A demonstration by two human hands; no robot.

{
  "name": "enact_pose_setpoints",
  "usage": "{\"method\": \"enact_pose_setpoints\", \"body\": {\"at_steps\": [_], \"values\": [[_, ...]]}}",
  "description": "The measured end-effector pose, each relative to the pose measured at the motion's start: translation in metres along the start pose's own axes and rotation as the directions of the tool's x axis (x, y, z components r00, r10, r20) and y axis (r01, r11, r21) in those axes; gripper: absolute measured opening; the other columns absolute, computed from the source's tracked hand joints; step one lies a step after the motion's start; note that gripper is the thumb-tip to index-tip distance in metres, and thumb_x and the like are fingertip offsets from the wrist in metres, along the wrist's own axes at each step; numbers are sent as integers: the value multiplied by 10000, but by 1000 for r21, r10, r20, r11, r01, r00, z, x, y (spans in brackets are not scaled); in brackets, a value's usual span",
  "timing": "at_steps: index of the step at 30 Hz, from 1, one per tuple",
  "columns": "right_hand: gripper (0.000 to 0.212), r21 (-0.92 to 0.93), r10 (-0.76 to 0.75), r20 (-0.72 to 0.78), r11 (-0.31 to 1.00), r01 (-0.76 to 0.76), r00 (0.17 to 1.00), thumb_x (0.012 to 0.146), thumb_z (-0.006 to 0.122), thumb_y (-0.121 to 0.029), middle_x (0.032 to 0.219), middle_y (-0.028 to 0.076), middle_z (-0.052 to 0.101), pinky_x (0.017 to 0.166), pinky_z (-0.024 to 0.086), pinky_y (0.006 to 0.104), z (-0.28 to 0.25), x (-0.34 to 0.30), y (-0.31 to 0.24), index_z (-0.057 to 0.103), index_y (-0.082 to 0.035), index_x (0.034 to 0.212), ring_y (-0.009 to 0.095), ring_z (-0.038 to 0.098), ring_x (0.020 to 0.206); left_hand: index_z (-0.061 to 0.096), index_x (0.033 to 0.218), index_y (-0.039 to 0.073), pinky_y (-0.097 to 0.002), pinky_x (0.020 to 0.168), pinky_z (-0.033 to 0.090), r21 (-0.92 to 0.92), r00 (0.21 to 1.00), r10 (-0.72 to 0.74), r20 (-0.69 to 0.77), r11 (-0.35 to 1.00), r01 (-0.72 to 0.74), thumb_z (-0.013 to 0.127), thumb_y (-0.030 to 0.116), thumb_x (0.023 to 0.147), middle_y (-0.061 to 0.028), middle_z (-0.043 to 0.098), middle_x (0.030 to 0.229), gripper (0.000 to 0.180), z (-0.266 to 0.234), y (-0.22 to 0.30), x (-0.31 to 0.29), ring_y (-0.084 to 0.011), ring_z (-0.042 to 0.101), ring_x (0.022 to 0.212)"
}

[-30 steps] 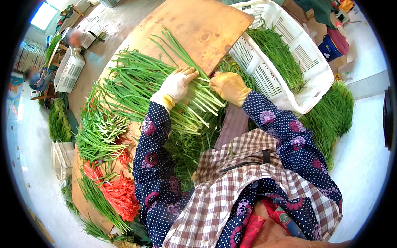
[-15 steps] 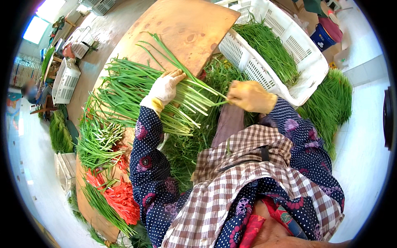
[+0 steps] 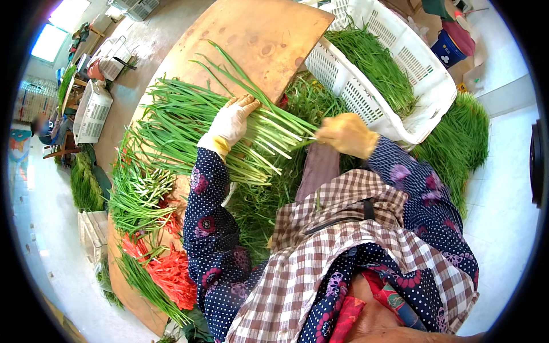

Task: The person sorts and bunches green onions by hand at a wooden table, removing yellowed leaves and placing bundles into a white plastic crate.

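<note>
A broad pile of garlic chives [image 3: 177, 108], long green leaves with pale stem ends, lies across the wooden board. On top of it rests my left hand [image 3: 229, 124] in a white and yellow glove, its fingers closed together over a few stalks that stick up past the pile. My right hand [image 3: 347, 136], in a yellow glove, is closed at the pale lower ends of these stalks, in front of my checked apron [image 3: 343, 194]. Its fingertips are partly hidden and slightly blurred.
Left of me, smaller chive bunches [image 3: 143, 200] and red ties [image 3: 171, 277] lie on the board [image 3: 251, 34]. Loose leaves [image 3: 257, 211] are heaped below my hands. A white crate [image 3: 440, 80] holds chives at the far right, with another chive heap [image 3: 457, 137] beside it.
My right hand has shifted slightly right, still at the stem ends. The left hand stays on the pile. The whole view has shifted a little.
</note>
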State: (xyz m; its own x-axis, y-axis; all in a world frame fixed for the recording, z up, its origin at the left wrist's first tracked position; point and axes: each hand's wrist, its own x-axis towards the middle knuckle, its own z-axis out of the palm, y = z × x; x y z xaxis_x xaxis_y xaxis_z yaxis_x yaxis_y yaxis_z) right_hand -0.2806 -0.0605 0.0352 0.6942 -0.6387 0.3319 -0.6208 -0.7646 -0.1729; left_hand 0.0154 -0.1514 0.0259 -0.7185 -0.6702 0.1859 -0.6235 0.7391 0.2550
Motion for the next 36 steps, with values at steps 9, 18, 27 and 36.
{"method": "enact_pose_setpoints", "body": {"at_steps": [9, 18, 27, 36], "values": [[150, 38, 623, -93, 782, -622, 777, 766, 644, -175, 782, 26, 630, 574, 507, 275, -44, -96, 26, 679, -80, 876, 149, 598, 631, 555, 1126, 25, -367, 1002, 338, -21, 999, -33, 1, 999, 33, 397, -76, 703, -157, 524, 1198, 463, -8, 1, -9, -310, 471, 1134], [165, -501, 763, 240, 626, -597, 600, 780, 518, -102, 752, 93, 664, 577, 519, 327, 79, -101, 61, 679, -73, 759, 203, 655, 724, 581, 1103, 39, -344, 951, 389, -66, 997, -36, -64, 997, 31, 391, -85, 715, -157, 547, 1169, 449, -4, -10, -5, -306, 501, 1103], [240, -483, 887, 317, 455, -748, 336, 834, 451, -119, 931, 143, 648, 734, 513, 371, 137, -87, 117, 666, -57, 922, 254, 634, 889, 602, 1064, 52, -351, 940, 393, -93, 993, -98, -70, 992, 91, 402, -80, 713, -142, 558, 1155, 425, -10, -8, -9, -309, 510, 1086], [451, -280, 755, 537, 580, -765, 375, 860, 494, -295, 1174, 191, 540, 869, 467, 388, 70, -56, 72, 470, -61, 1245, 263, 586, 992, 601, 1098, 53, -278, 966, 359, -468, 940, -294, -174, 864, 184, 416, -3, 860, -99, 579, 1163, 306, -8, -19, -32, -196, 510, 1111]]}}
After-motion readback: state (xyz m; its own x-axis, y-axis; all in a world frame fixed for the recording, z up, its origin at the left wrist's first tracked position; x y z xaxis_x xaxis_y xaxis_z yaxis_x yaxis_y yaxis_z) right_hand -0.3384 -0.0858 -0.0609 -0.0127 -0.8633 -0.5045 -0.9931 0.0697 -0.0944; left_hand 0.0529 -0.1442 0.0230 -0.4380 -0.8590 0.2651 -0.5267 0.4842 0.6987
